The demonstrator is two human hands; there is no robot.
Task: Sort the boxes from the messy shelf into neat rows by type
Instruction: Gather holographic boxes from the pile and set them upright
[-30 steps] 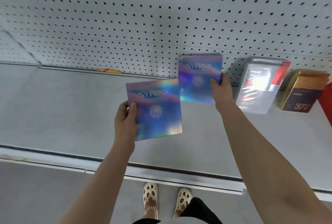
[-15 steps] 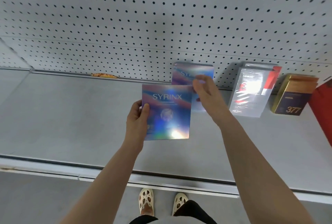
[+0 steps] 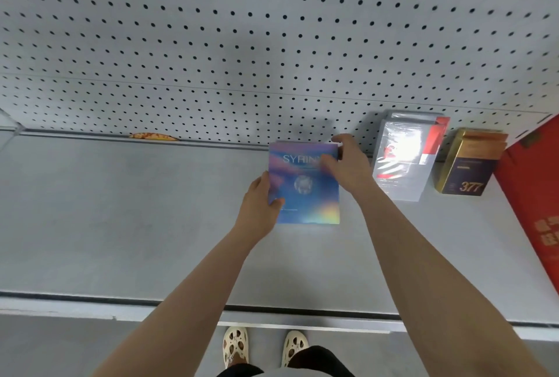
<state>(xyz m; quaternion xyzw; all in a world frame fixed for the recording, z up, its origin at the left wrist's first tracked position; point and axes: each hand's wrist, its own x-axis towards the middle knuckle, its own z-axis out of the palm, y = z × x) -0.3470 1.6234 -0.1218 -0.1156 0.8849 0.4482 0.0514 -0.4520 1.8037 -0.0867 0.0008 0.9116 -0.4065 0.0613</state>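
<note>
Front SYRINX box [image 3: 305, 189] moved back against the rear one. Left hand [image 3: 260, 207] grips its left edge; right hand [image 3: 348, 164] curls over the top-right corner. Box upright at shelf [image 3: 121, 210] back.

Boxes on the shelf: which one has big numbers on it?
The gold and dark blue box, standing between the clear-wrapped white and red box and the big red box. It shows 377 in gold; the shiny SYRINX box shows only letters.
</note>
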